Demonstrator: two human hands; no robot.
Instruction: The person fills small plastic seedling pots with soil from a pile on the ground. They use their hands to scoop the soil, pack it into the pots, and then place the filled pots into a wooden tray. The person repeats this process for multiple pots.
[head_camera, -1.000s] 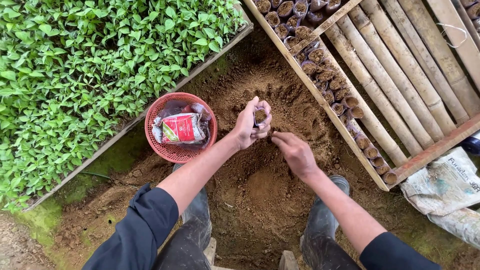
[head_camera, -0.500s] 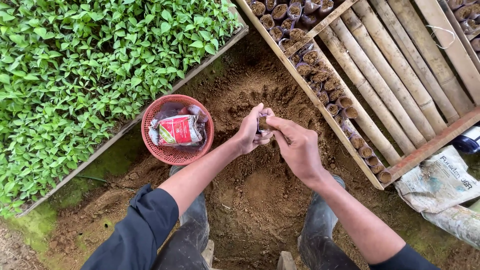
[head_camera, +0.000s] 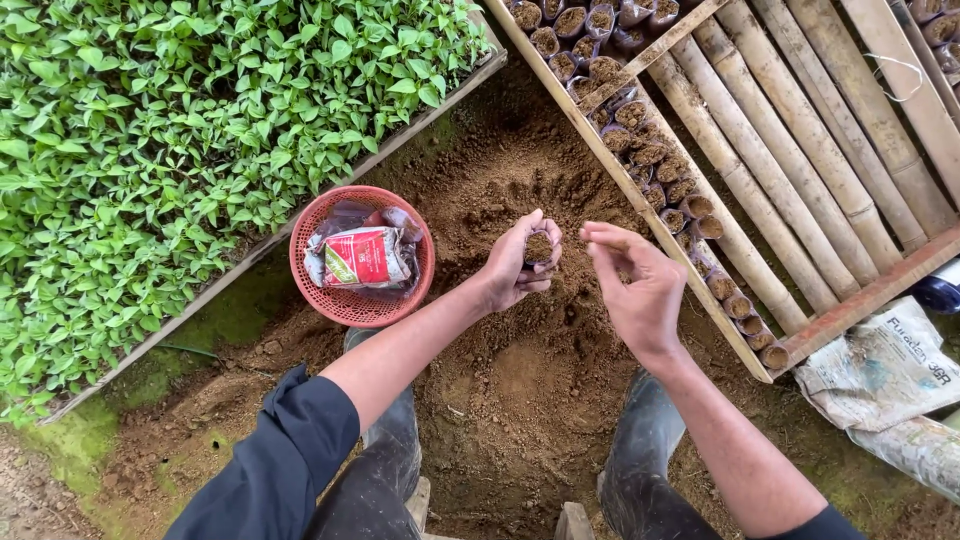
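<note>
- While the left hand (head_camera: 515, 265) curled closed around a small seedling bag (head_camera: 538, 247) filled with brown soil, its thumb and fingers wrapped the bag's sides and left the soil-filled mouth facing up.
- That bag sat upright in the grip, held above the soil pile (head_camera: 520, 330) and just left of the other hand.
- Beside it, the right hand (head_camera: 640, 290) hovered close to the bag without touching it; its fingers (head_camera: 610, 240) were loosely bent and half open, and whether a pinch of soil lay between them could not be told.
- Both forearms reached out from dark sleeves (head_camera: 285, 450), and two dark rubber boots (head_camera: 395, 450) stood on the loose earth below.
- To the left of the held bag, a red mesh basket (head_camera: 400, 300) rested on the ground, holding a red-and-white packet (head_camera: 362, 256) and some crumpled plastic.
- Further left, a bed of green seedlings (head_camera: 180, 130) filled a long wooden frame.
- To the right, a bamboo rack (head_camera: 790, 140) carried rows of filled bags (head_camera: 660, 170) lined along its wooden edge.
- At the far right, crumpled printed sacks (head_camera: 885, 375) lay on the ground by the rack's corner.
</note>
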